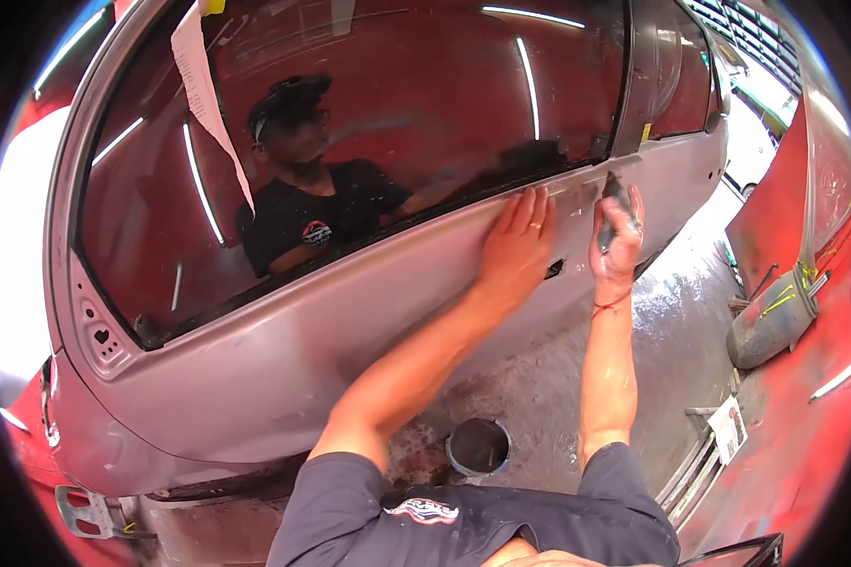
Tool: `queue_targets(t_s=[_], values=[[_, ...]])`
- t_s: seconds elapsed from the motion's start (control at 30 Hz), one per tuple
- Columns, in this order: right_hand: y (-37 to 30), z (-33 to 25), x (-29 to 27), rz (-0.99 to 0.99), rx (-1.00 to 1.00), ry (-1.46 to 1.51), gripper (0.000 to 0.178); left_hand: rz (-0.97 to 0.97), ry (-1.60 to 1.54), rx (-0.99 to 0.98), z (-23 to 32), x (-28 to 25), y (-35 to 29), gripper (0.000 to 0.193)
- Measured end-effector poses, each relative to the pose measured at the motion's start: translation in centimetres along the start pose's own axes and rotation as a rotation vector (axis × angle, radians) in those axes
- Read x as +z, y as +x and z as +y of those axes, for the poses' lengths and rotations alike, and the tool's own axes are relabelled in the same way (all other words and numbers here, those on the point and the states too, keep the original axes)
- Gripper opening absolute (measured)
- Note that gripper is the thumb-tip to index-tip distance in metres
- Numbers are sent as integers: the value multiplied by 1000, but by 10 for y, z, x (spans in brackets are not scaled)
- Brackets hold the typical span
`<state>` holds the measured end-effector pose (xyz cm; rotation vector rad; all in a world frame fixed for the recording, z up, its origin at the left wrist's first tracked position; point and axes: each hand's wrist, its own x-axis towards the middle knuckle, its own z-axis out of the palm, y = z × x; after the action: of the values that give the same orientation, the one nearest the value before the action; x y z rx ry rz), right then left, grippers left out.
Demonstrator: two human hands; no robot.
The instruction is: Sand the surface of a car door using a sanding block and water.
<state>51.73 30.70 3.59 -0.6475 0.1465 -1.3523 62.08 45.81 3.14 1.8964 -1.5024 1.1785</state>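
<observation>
A car door (pixel 350 312) in dull grey-pink stands before me, bare of its handle, with a dark window (pixel 397 113) above it. My left hand (pixel 518 246) lies flat on the door just under the window's lower edge, fingers stretched out and a ring on one. To its right, my right hand (pixel 618 248) is raised close to the rear end of the door. Its fingers close round a thin dark grey sheet (pixel 615 197), which looks like folded sandpaper. The sheet's upper end points toward the door pillar; whether it touches the panel I cannot tell.
A dark round bucket (pixel 505 457) stands on the wet floor below my arms. A pink paper strip (pixel 199 85) hangs over the window. At the right, a grey container (pixel 775 321) holds tools by a red wall, above metal bars (pixel 690 477). A small handle opening (pixel 554 269) pierces the door.
</observation>
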Motion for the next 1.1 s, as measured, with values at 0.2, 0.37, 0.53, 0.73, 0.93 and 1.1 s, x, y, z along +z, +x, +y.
queue_targets(t_s=[0.2,0.37,0.53,0.73,0.93,1.1], values=[[-9,11,-2,-541,-857,-1650,56,-280,101,-82,-79,-120,-83,52],[6,2,2,-497,-874,-1748,48,-141,366,-297,-160,-215,-202,50],[-127,77,64,-524,-1012,-1474,41,-25,584,-379,-197,-241,-288,54],[-196,106,98,-847,-1029,-1509,41,44,589,-381,-201,-236,-300,63],[-64,20,45,-389,-829,-1801,31,84,505,-365,-196,-228,-294,65],[-162,62,91,-631,-947,-1671,35,61,505,-360,-200,-235,-296,67]])
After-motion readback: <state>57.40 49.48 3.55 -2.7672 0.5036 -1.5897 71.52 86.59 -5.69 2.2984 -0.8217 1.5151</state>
